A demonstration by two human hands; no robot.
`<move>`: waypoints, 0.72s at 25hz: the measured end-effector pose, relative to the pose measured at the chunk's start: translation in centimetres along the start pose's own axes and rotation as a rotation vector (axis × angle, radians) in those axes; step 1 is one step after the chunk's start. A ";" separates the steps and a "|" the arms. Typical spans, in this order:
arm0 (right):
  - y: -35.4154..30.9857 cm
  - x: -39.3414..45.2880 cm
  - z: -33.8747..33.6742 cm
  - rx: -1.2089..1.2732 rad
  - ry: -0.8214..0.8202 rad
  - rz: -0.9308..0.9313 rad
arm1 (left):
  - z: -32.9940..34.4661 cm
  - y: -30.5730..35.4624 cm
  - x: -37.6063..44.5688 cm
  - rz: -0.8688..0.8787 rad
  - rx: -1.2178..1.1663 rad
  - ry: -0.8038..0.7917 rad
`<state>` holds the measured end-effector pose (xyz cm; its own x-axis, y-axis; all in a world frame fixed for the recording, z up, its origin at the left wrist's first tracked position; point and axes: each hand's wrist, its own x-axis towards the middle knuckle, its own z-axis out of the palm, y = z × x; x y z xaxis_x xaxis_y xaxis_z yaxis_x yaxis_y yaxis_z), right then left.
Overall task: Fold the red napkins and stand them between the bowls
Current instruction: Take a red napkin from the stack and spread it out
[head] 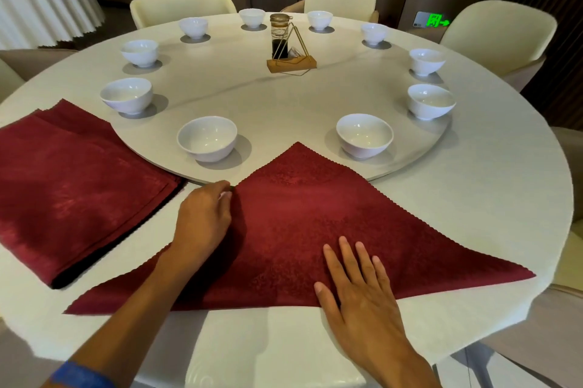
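A deep red napkin [299, 230] with a faint tone-on-tone damask figure and a zigzag pinked edge lies folded in a triangle on a cream-white bench [457, 198]; a stack of napkins [72, 185] in the same dark red, with the same woven sheen, lies to its left. Plain white bowls [206, 138] ring a paler off-white turntable [252, 94], each casting a grey shadow. At the centre, a clear glass bottle [280, 37] holds a near-black liquid beside a gold wire triangle on a tan wooden base [291, 63]. Cream chairs [181, 6] stand behind; a green sign [434, 21] glows at right. A blue band [80, 376] circles the left wrist.
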<state>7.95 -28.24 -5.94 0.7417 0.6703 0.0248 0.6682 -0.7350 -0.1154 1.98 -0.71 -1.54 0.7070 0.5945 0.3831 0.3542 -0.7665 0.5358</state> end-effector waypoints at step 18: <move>18.8 -1.9 -4.8 -0.019 -0.033 0.395 | 5.4 7.1 -14.3 0.335 0.365 -0.296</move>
<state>19.37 -43.78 -3.43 0.9397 0.3384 -0.0493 0.3332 -0.9384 -0.0911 -2.30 -15.95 -7.23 0.9395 0.2519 0.2323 0.2327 -0.9666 0.1072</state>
